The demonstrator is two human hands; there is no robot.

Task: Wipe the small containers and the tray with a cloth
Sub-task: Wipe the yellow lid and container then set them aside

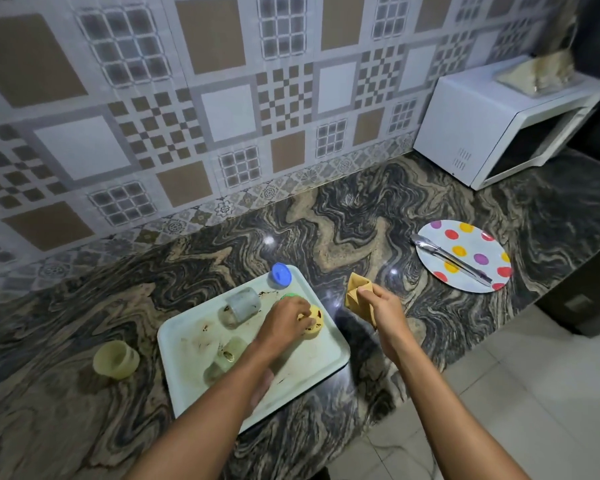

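Forearms are stretching out from the bottom of the head view over the marbled tabletop [361, 216]. My left hand [284, 317] is curling its fingers over the yellow container [315, 323] at the far right of the pale tray [309, 368], apparently gripping it. My right hand [378, 306] is hovering just right of the tray, its fingers pinching the folded tan cloth [355, 296], which is touching no container.

Wiping looks to be at an early stage. Brown smears are showing across the tray floor, and a clear container [239, 306] is lying on its side with dark specks on it. A second clear one [224, 360] is sitting by my left forearm, and a blue-lidded container [280, 275] is standing at the far corner. One yellowish container [115, 360] is standing off the tray to its left, possibly finished already. Most containers and the tray itself seem left to do.
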